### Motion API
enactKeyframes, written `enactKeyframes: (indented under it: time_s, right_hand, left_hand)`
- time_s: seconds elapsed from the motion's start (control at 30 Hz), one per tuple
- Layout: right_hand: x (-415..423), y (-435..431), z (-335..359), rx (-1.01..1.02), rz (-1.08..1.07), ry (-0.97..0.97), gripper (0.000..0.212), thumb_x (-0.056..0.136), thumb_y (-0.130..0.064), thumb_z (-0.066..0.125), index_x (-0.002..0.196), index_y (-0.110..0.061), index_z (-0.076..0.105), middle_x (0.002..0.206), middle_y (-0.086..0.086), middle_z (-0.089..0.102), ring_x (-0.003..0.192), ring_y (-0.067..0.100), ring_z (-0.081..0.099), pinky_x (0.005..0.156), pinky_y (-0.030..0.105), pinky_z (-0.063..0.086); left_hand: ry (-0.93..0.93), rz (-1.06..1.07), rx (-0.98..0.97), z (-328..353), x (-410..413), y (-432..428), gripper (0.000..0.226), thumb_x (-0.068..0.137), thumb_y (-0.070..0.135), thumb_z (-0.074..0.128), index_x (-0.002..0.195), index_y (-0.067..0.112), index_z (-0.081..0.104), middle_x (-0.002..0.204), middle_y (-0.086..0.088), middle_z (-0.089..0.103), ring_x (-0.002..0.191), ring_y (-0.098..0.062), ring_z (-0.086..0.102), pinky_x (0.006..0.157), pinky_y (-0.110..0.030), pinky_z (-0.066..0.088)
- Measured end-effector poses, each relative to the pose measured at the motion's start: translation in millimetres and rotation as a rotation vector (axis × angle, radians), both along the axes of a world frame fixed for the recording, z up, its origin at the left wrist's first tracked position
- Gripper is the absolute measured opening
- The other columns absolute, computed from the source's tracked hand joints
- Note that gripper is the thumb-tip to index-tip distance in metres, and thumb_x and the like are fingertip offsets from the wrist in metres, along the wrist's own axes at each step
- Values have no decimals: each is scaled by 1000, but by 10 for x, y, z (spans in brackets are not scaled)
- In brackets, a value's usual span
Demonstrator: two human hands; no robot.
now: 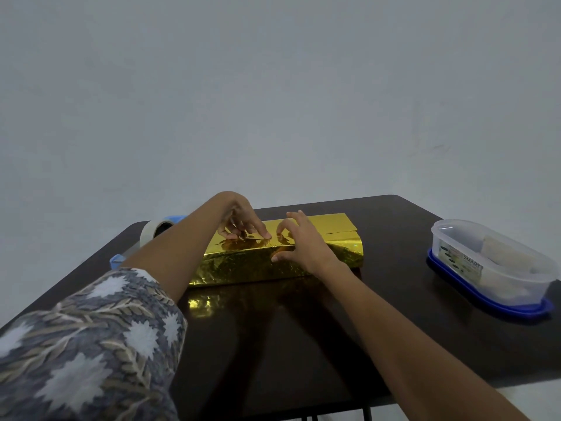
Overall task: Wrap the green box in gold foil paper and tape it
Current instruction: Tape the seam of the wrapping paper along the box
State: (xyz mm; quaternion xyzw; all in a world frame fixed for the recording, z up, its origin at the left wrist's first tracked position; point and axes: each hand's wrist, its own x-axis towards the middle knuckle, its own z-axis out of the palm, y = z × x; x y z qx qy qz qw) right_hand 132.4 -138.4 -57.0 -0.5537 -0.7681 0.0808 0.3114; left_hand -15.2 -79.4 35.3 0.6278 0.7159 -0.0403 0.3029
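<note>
foil-covered box [249, 265] beneath left hand [243, 220] and right hand [305, 243] fingertips

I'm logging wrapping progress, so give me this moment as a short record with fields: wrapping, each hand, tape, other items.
wrapping: gold foil covers every side in view, no green showing; overlap seam on top
surface: dark table, foil lying across its middle
left hand: fingertips on the top seam; cannot tell if they pinch anything
right hand: fingers spread on top, thumb against the near side
tape roll: far left, partly behind the left forearm, untouched
other: clear container on a blue lid, at right
</note>
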Motion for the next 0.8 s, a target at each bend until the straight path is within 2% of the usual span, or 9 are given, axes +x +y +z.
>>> enactKeyframes:
  time_s: [0.07,0.17,0.27,0.37,0.43,0.47,0.57,0.7,0.8]
  right_hand:
    - [-1,-11,5,-12,-4,5,56,77,-32,74,125,-18,49,155,4,22,146,22,6,117,37,14]
    - [-4,-33,10,-24,-8,3,66,77,-31,74,133,-17,43,155,5,22,146,21,5,117,36,13]
    - [-12,-46,18,-25,-8,1,69,78,-31,74,136,-17,40,154,4,23,146,22,6,117,36,14]
    - [-9,-55,23,-9,2,-25,68,79,-30,73,137,-21,39,155,5,21,146,23,5,117,37,12]
    - [-9,-59,24,1,13,-51,71,80,-31,72,140,-23,36,156,5,18,147,24,4,118,39,11]
    - [-9,-62,21,6,18,-64,72,81,-31,71,142,-25,34,157,5,17,147,24,3,118,40,11]
    - [23,-64,-3,38,51,-118,68,84,-32,67,144,-29,34,159,2,11,147,23,-4,118,46,5]
    - [48,-67,-28,91,84,-267,54,90,-38,56,141,-30,40,160,-4,4,146,21,-11,117,44,-3]
    - [67,-68,-22,80,84,-289,55,91,-40,54,143,-28,38,159,-4,5,146,21,-9,117,42,-3]
  left_hand:
    - [24,5,14,-12,-14,-6,45,72,46,76,91,10,58,104,-5,46,80,-14,42,60,-21,42]
    - [37,14,46,-34,-44,-26,68,72,50,74,122,7,56,109,-7,49,82,-14,43,61,-21,41]
    - [87,15,70,-24,-94,-45,79,75,53,69,134,5,47,118,-10,49,74,-12,41,59,-20,38]
    - [132,22,96,5,-190,-108,80,79,53,66,137,4,42,133,-11,45,70,-11,40,64,-23,38]
    - [115,17,131,37,-283,-139,75,79,48,68,134,3,44,136,-11,48,83,-14,52,67,-24,40]
    - [95,11,153,45,-307,-148,70,78,44,71,129,1,49,127,-11,55,92,-16,57,63,-22,41]
    - [-11,-30,287,-41,-269,-148,54,73,42,76,102,-1,59,85,-6,60,83,-15,61,57,-21,40]
    - [-36,-38,314,-296,-219,-172,76,71,52,74,120,-2,53,123,-14,57,117,-31,51,87,-34,42]
    - [-200,18,254,-215,-333,-178,53,77,30,76,118,2,57,121,-11,55,114,-25,49,81,-30,43]
